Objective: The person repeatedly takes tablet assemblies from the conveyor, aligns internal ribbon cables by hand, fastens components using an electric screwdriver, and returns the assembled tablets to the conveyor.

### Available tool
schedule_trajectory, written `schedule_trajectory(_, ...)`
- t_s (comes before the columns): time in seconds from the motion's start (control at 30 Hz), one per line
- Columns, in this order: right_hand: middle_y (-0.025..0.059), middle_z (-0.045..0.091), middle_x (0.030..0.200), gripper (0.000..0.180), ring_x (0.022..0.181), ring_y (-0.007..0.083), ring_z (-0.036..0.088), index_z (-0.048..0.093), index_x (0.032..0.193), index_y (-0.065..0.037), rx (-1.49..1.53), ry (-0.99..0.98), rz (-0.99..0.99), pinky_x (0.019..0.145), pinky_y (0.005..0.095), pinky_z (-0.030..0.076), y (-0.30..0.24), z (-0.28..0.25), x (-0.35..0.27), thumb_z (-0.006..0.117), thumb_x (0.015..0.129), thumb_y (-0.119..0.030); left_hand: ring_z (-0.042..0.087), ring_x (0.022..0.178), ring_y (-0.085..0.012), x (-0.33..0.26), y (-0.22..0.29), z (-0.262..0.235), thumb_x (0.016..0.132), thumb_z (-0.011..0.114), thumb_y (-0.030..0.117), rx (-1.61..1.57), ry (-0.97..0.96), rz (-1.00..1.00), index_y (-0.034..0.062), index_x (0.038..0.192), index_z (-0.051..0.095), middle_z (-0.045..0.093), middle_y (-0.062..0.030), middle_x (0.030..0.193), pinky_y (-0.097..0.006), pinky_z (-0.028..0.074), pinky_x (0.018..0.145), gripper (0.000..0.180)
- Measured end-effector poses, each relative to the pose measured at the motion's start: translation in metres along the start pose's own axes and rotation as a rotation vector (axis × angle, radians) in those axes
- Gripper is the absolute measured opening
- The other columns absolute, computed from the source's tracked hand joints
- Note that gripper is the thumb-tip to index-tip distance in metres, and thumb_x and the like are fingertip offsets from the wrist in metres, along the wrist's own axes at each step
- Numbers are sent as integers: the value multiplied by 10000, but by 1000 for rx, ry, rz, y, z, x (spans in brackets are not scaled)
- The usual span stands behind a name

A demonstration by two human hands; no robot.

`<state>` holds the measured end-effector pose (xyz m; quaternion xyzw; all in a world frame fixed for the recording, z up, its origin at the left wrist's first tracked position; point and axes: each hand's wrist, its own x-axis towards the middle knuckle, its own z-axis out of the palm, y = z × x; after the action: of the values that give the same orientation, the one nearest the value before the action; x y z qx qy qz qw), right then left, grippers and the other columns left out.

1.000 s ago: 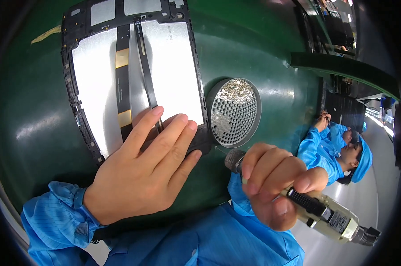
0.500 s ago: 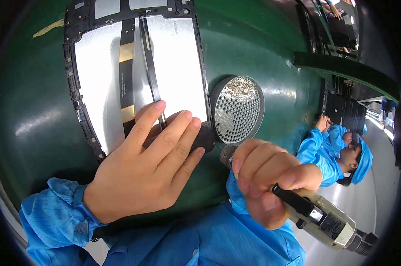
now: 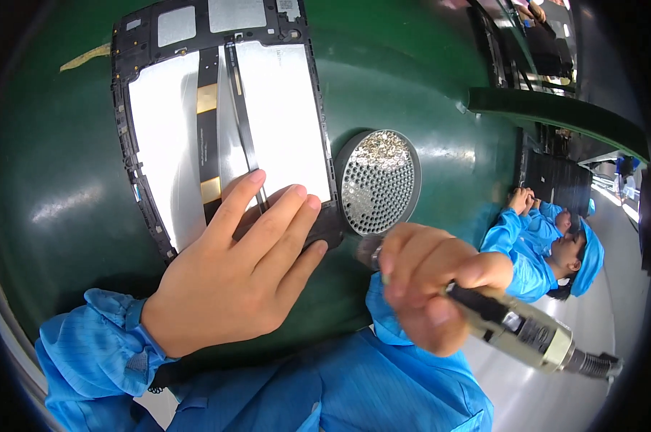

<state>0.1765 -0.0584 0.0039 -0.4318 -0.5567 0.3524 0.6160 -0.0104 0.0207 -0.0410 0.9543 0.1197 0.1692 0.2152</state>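
In the head view, a flat rectangular panel with a black plastic frame and bright silver metal faces (image 3: 289, 108) lies in the upper left and centre of the frame on the dark green table (image 3: 66, 144). Down its middle run a black ribbon with gold patches (image 3: 208, 137) and a thin black flat cable (image 3: 240, 108).

The left hand (image 3: 228, 281), left of centre, lies palm down over the panel's lower end, its grip wide and fingers spread, some fingertips at the cable. The right hand (image 3: 437, 284), right of centre in the lower half, has its grip curled firmly around a beige-and-black cylindrical power tool (image 3: 534, 331). Its blurred front end points left, close to a round grey dish with a perforated plate (image 3: 417, 176); whether they touch, I cannot tell. Small gold-coloured pieces (image 3: 383, 147) are heaped at the dish's upper part.
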Motion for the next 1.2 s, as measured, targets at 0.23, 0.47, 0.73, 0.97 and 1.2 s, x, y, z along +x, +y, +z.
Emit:
schedule_trajectory(0.23,42,459,647,350,589,171,473,462,1180,-51,11,92,-34,602,361,404,9,-19,-2,531,843,-112,514,1191,-346,0,1,1,779,601,127,33,14,20,69,996,688,578,-222,1199,-578,347,1031,241)
schedule_trajectory(0.47,55,481,661,349,587,182,481,460,1167,-57,-19,111,-1,603,375,420,14,-15,-6,539,829,-95,509,1195,-342,1,0,2,765,599,129,35,25,11,72,988,690,579,-218,1193,-579,344,1033,247)
schedule_trajectory(0.73,61,480,656,340,580,186,479,461,1149,-58,-37,109,-4,599,379,420,16,-12,-5,552,824,-93,511,1189,-341,1,-1,1,740,597,145,27,23,15,68,978,685,580,-218,1189,-580,344,1031,264)
schedule_trajectory(0.97,64,483,655,330,579,187,478,457,1132,-55,-15,108,11,596,382,420,16,-12,-6,562,821,-93,515,1183,-341,0,-1,3,737,601,153,29,28,14,70,977,683,579,-218,1189,-584,340,1030,267)
schedule_trajectory(1.2,55,477,651,331,578,183,479,463,1139,-64,-54,110,23,586,368,415,14,-11,-4,561,824,-98,517,1186,-340,-1,-1,-1,750,609,140,34,31,27,67,976,693,587,-217,1181,-582,351,1025,251)
